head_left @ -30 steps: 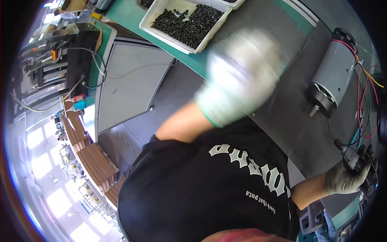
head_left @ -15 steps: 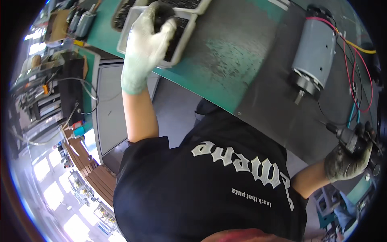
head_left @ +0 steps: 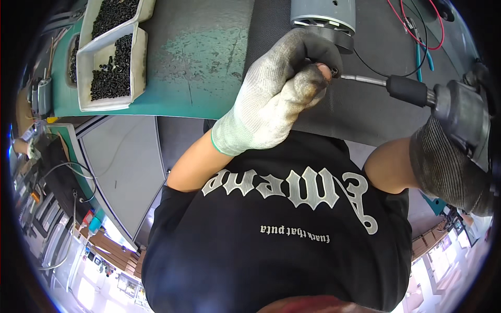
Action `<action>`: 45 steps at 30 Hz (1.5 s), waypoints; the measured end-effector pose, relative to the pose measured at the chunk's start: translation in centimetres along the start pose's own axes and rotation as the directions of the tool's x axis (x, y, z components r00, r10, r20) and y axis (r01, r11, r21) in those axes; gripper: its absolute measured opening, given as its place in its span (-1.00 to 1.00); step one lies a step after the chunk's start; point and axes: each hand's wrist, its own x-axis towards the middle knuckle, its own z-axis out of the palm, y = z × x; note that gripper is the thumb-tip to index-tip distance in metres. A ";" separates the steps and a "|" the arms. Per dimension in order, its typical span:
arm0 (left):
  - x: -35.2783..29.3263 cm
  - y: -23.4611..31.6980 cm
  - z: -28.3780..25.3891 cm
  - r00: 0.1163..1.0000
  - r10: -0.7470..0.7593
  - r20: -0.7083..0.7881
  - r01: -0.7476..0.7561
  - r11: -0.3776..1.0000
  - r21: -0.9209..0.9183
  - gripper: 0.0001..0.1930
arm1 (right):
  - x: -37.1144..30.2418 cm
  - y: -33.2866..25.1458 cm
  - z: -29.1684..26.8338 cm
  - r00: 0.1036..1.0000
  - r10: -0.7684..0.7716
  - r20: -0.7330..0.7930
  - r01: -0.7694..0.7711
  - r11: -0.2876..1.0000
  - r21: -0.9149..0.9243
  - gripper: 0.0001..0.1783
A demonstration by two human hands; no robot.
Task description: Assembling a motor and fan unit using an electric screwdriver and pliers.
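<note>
The left hand (head_left: 279,94) pinches a small part (head_left: 334,71); right of it, the right hand (head_left: 446,164) grips a power screwdriver (head_left: 460,112). A misaligned bit (head_left: 368,80) could jab fingertips (head_left: 325,73).

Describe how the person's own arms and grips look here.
The left grip wears a whitish knitted glove with darkened fingers, one fingertip bare, and a pale green cuff. The right grip wears a darker grey glove with fine lines. Both forearms are bare below short black sleeves.
</note>
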 end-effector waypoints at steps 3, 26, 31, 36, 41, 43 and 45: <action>-0.1 -0.2 0.3 0.993 0.108 0.044 -0.116 0.929 0.351 -0.74 | -0.7 -0.3 0.0 1.000 -0.022 -0.017 0.021 0.996 -0.090 -0.84; 0.2 -2.0 0.9 0.821 -0.562 -0.106 0.420 0.719 -0.554 -0.69 | -0.2 4.4 -1.9 0.984 -0.173 -0.053 0.081 0.680 -0.729 -0.79; 0.2 -2.6 0.4 0.869 -0.492 -0.056 0.422 0.795 -0.435 -0.74 | -1.1 4.9 -0.9 0.982 -0.183 -0.039 0.068 0.545 -0.836 -0.78; 0.0 -3.0 -0.1 0.902 -0.432 -0.006 0.404 0.848 -0.343 -0.65 | -1.0 5.2 -1.9 0.985 -0.149 -0.088 0.042 0.700 -0.712 -0.78; 0.2 -2.1 -0.3 0.892 -0.451 -0.023 0.438 0.876 -0.203 -0.66 | 0.5 6.7 -6.6 0.922 -0.307 0.235 0.387 0.729 -0.565 -0.78; 0.3 -2.3 -0.4 0.889 -0.459 -0.006 0.443 0.861 -0.249 -0.70 | 1.5 6.8 -7.2 0.679 -0.350 0.646 0.729 0.209 -0.652 -0.78; 0.1 -2.4 -0.5 0.895 -0.447 0.010 0.435 0.865 -0.250 -0.70 | 1.2 5.0 -4.0 0.933 -0.093 0.347 0.317 0.670 -0.671 -0.78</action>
